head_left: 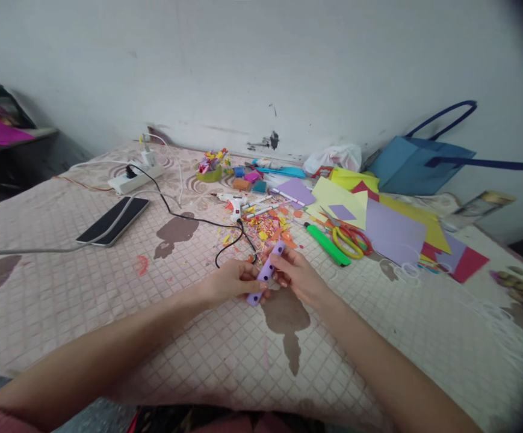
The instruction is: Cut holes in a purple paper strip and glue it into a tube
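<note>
Between both hands, just above the table, is a folded purple paper strip point(266, 272) with several dark dots along it. It slants from lower left to upper right. My left hand point(234, 281) is closed on its lower part, thumb on top. Near the upper end, the fingers of my right hand point(296, 273) pinch the same strip. Behind the hands lie many small coloured paper scraps point(270, 228). A white glue gun point(235, 205) rests by them, its black cord looping close to my left hand.
To the right are a green cutter point(328, 245), scissors point(351, 239), coloured paper sheets point(394, 231) and white string point(401, 270). A blue bag point(417, 165) stands by the wall. On the left are a phone point(113, 222) and a power strip point(135, 178) with cables across the tablecloth.
</note>
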Available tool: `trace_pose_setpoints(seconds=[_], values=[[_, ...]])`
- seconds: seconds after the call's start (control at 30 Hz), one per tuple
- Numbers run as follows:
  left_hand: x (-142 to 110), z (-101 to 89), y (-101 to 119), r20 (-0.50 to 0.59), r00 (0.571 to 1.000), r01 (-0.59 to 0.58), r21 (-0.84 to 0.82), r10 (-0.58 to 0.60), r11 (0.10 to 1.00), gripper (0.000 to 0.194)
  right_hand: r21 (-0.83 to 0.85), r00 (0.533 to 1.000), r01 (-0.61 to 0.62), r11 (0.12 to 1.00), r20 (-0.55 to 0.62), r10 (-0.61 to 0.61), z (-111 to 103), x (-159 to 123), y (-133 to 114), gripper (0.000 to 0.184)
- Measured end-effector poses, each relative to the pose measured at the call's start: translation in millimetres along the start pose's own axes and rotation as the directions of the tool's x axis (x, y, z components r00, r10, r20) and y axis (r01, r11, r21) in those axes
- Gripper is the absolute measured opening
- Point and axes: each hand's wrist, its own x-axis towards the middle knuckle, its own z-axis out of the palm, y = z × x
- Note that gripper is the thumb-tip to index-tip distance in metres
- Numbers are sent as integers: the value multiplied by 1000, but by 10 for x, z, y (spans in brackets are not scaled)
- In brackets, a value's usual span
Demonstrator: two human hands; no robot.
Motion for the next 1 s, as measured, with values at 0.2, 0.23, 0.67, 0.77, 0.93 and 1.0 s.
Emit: trace_pose_setpoints(seconds=[0.2, 0.23, 0.67, 0.77, 0.93, 1.0], values=[[-5, 8, -16, 0, 1000, 6, 7, -6, 1000, 41, 49, 1000, -3, 999, -29, 4, -40, 20, -12, 33], [-3, 7, -18, -1, 1000, 5, 4, -5, 1000, 41, 55, 1000, -5, 998, -26, 6, -45, 23, -11, 34], [-12, 17, 26, -9, 1000, -7, 8, 7, 1000, 46, 35, 1000, -6, 999, 11, 6, -103, 49, 5, 33], [-10, 9, 28, 0, 1000, 17, 11, -17, 1000, 45, 36, 1000, 14, 999, -9, -14, -134, 62, -38, 35], [25, -18, -43, -29, 1000, 0, -4, 0, 1000, 44, 18, 1000, 25, 1000, -12, -25, -148, 63, -55, 36], [27, -17, -49, -27, 1000, -9, -7, 9, 1000, 43, 11, 999, 34, 999, -21, -34, -145, 58, -54, 37]])
